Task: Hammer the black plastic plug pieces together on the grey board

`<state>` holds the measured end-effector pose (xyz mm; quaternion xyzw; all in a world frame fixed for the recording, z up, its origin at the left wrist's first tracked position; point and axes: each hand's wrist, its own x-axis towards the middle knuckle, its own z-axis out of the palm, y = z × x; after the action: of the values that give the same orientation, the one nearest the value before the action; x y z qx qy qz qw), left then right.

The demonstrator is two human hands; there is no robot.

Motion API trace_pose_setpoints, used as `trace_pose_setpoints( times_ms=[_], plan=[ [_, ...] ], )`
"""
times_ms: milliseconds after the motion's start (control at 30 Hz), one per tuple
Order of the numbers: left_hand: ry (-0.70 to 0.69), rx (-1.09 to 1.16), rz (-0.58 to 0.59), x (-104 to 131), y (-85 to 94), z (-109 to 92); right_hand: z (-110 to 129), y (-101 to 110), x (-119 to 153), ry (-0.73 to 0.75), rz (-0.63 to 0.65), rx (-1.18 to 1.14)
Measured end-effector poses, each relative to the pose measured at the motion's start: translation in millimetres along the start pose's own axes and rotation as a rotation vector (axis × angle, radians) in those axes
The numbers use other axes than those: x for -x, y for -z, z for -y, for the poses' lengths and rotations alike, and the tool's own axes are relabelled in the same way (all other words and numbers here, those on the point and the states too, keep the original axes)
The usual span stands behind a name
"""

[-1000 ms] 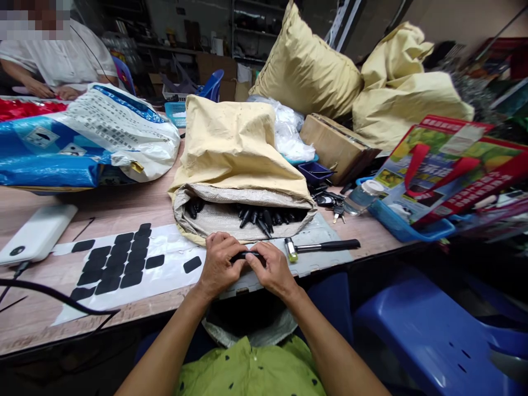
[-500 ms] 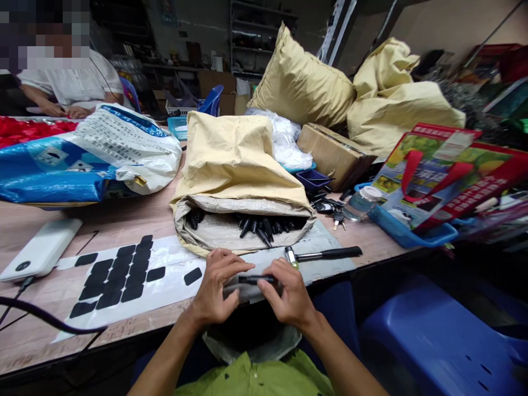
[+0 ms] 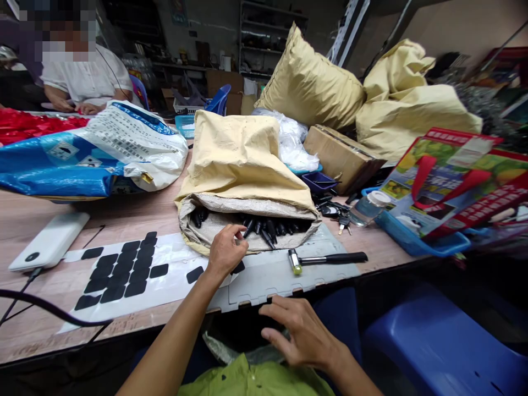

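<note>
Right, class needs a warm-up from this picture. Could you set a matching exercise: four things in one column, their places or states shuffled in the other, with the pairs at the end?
Column one
1. Left hand
2. Right hand
3. Hammer
4. White device

Column two
A. Lying on the grey mat
B. Left of the black patches
C. At the open mouth of the sack
D. Fingers spread, holding nothing visible

Pairs: 1-C, 2-D, 3-A, 4-B

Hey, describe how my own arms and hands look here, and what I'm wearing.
Your left hand and right hand are bare, with no gloves or watch visible. Both forearms are uncovered; no sleeve shows. Below is a green top with a small dark mark.
</note>
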<state>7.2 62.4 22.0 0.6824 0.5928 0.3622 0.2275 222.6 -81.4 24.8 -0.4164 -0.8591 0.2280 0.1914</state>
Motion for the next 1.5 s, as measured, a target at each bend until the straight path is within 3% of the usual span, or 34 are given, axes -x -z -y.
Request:
trace_pose_setpoints(
  times_ms=[133, 333, 433, 567, 633, 733, 800, 933, 1067, 1267, 1500],
  plan=[
    [0.001, -0.091, -0.004, -11, -11.3, -2, -8, 9, 0, -0.032, -0.032, -0.067],
    [0.028, -0.375, 0.027, -39, -25.4, -18, -32, 22, 3, -0.03, -0.22, -0.078],
    [0.085, -0.421, 0.072, -41, -19.3, -20, -43, 33, 4, -0.059, -0.373, -0.039],
    [0.123, -0.355, 0.087, -19, 3.9, -10, -61, 50, 6, -0.162, -0.544, 0.121],
    [0.08, -0.304, 0.114, -1, 14.4, -6, -72, 55, 8, -0.208, -0.553, 0.262],
    [-0.055, -0.236, 0.223, 22, 18.3, -4, -87, 56, 9, -0.262, -0.465, 0.433],
    [-0.142, -0.214, 0.264, 30, 12.9, -4, -96, 55, 9, -0.278, -0.407, 0.479],
    [-0.185, -0.19, 0.216, 34, -2.5, 2, -107, 54, 8, -0.262, -0.375, 0.496],
    [-0.208, -0.154, 0.183, 34, -8.0, 11, -93, 55, 5, -0.229, -0.358, 0.404],
    [-0.228, -0.086, 0.198, 36, -5.4, 14, -49, 42, -14, -0.201, -0.477, 0.089],
    [-0.211, -0.088, 0.211, 35, -6.8, 15, -26, 30, -36, -0.23, -0.479, 0.106]
  ],
)
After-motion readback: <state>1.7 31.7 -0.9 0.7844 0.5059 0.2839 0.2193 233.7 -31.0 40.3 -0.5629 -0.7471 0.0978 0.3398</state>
